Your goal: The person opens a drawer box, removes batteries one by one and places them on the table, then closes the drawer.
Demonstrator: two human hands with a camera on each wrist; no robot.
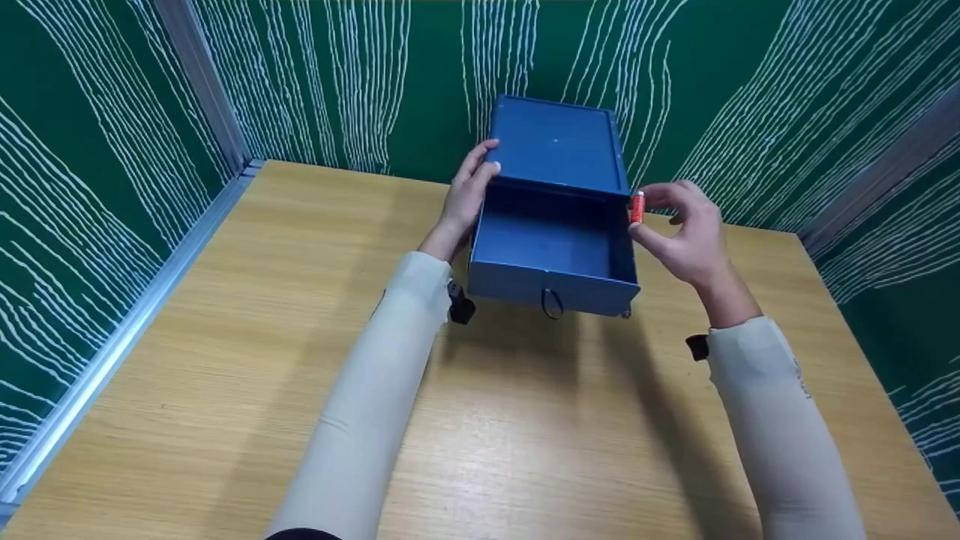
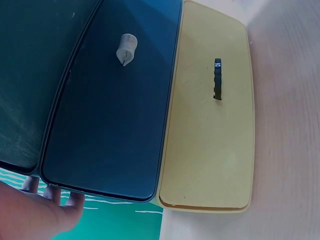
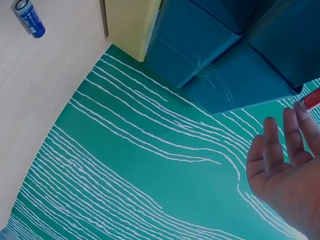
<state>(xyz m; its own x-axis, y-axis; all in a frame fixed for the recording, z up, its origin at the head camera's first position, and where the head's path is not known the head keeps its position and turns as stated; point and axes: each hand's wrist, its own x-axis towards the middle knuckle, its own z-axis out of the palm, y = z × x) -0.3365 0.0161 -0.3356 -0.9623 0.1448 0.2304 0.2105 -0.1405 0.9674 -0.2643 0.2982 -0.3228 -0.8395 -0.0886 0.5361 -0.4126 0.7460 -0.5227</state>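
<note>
A small drawer cabinet (image 1: 556, 139) with a blue top stands at the table's far side. Its top drawer (image 1: 551, 281) is pulled out toward me, its blue inner floor showing and a dark loop handle on its front. My left hand (image 1: 466, 191) rests on the cabinet's left side, thumb and fingertips at the top edge. Between right thumb and index finger my right hand (image 1: 686, 229) pinches a red battery (image 1: 637, 208), upright beside the cabinet's right edge. In the left wrist view, a dark blue drawer (image 2: 105, 125) with a pale knob sits beside a yellow drawer (image 2: 207, 145).
A blue battery (image 3: 30, 19) lies on the pale tabletop in the right wrist view. Behind the wooden table (image 1: 225, 337) rise green walls (image 1: 435, 75) with white wavy lines. A metal rail (image 1: 112, 360) runs along the left edge.
</note>
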